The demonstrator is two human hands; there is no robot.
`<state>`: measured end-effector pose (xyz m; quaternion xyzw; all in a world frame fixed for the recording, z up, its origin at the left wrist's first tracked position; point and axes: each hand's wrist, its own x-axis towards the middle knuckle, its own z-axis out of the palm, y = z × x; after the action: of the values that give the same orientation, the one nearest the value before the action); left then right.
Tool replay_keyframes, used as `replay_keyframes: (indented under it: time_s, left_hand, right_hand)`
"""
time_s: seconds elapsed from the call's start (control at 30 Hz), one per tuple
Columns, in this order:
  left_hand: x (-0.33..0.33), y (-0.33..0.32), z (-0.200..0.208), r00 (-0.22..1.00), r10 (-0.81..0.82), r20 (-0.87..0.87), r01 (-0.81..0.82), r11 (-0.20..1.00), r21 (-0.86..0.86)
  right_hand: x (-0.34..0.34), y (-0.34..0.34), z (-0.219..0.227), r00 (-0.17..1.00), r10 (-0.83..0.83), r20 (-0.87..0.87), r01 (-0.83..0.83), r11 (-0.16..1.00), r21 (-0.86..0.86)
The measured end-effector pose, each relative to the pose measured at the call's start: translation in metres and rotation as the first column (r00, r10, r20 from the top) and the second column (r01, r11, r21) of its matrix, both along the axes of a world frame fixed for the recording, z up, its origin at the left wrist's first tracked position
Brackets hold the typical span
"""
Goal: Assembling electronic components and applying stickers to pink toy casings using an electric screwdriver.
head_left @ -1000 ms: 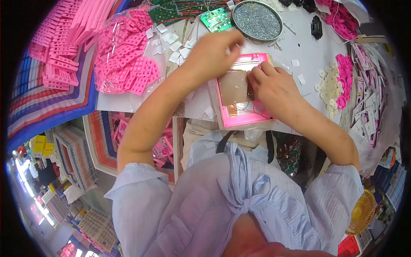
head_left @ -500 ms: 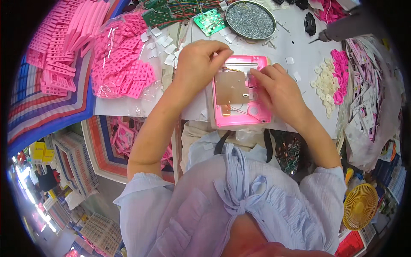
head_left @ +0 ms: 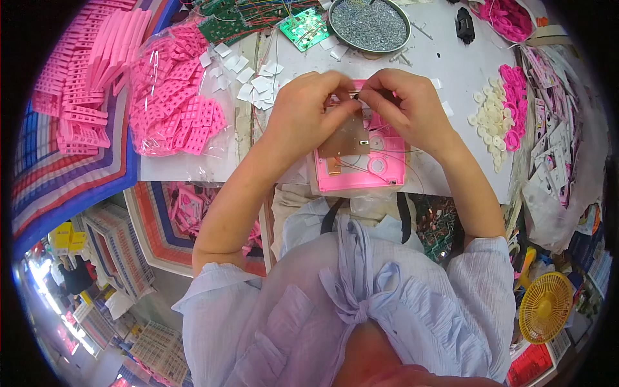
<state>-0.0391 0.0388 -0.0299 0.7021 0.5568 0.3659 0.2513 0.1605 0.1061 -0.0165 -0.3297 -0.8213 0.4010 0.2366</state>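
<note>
The pink rectangular plastic casing point(head_left: 360, 184) lies at your twelve o'clock, likely for two-handed reach; your left hand point(head_left: 302, 111) and right hand point(head_left: 414, 108) nearly meet over it; whether clamped, I can't tell.

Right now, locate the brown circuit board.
In the head view, upper centre, the brown circuit board lies at left inside the pink casing, partly hidden by the left hand.

Spreads out as a white counter point(head_left: 445, 59). Carries a clear bag of pink pieces point(head_left: 180, 113) at left, scattered white squares point(head_left: 261, 84) beside it, green circuit boards point(head_left: 304, 29) and a round dish point(head_left: 374, 51) of small grey metal bits point(head_left: 369, 26) toward the far side. Bears a black part point(head_left: 464, 26) farther right, pale discs point(head_left: 490, 116) next to pink rings point(head_left: 514, 103), and a pink casing point(head_left: 361, 184) near the front edge.
</note>
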Motion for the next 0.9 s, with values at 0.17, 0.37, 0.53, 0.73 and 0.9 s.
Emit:
replay_keyframes:
  time_s: [0.17, 0.37, 0.53, 0.73, 0.9]
  left_hand:
    - [-0.002, -0.003, -0.003, 0.998, 0.040, 0.041, -0.043, 0.997, 0.058]
    - [-0.004, -0.008, -0.005, 0.990, 0.092, 0.110, -0.094, 0.996, 0.012]
    - [-0.004, -0.012, -0.006, 0.991, 0.078, 0.104, -0.083, 0.995, 0.046]
    - [-0.002, -0.014, -0.003, 0.997, 0.015, 0.075, -0.022, 0.995, 0.096]
    - [0.001, -0.014, -0.007, 1.000, 0.030, 0.004, -0.030, 0.990, 0.137]
  right_hand:
    - [0.016, -0.001, -0.008, 0.996, 0.051, 0.068, -0.074, 0.909, 0.410]
    - [0.022, -0.009, -0.016, 0.975, 0.175, 0.138, -0.223, 0.782, 0.582]
    - [0.023, -0.008, -0.015, 0.955, 0.192, 0.225, -0.294, 0.705, 0.646]
    - [0.021, -0.008, -0.010, 0.899, 0.188, 0.395, -0.417, 0.639, 0.647]
    - [0.015, 0.020, -0.004, 0.837, 0.348, 0.422, -0.532, 0.695, 0.483]
